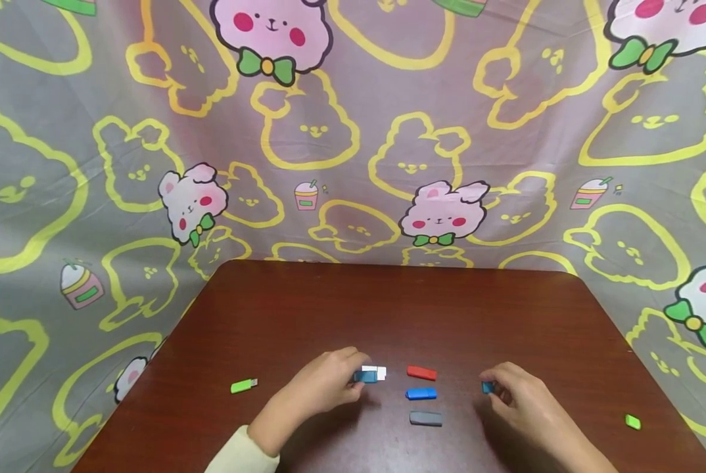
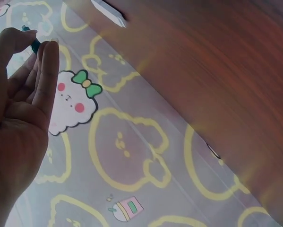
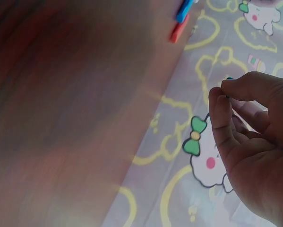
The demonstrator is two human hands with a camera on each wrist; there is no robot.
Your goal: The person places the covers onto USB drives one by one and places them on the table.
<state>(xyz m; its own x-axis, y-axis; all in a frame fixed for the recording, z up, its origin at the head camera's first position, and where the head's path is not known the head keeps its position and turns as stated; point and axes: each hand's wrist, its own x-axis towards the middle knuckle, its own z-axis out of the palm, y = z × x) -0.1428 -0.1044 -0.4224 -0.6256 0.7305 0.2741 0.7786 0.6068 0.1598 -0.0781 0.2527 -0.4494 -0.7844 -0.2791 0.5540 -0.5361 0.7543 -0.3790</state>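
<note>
My left hand (image 1: 329, 381) pinches a teal USB stick (image 1: 366, 376) between thumb and fingers, its bright plug end pointing right. In the left wrist view, only a dark teal piece of the stick (image 2: 35, 46) shows at the fingertips. Across the table, my right hand (image 1: 521, 397) pinches a small teal cap (image 1: 487, 387), apart from the stick. The right wrist view has that cap almost wholly hidden by thumb and fingers. Between the hands lie a red USB stick (image 1: 422, 373), a blue one (image 1: 421, 394) and a grey one (image 1: 426, 418), roughly in a column.
A green USB stick (image 1: 243, 385) with its metal plug bare lies left of my left hand. Its matching green cap (image 1: 633, 421) sits near the right edge of the brown table (image 1: 388, 309). A patterned cloth (image 1: 353, 131) hangs behind and around the table.
</note>
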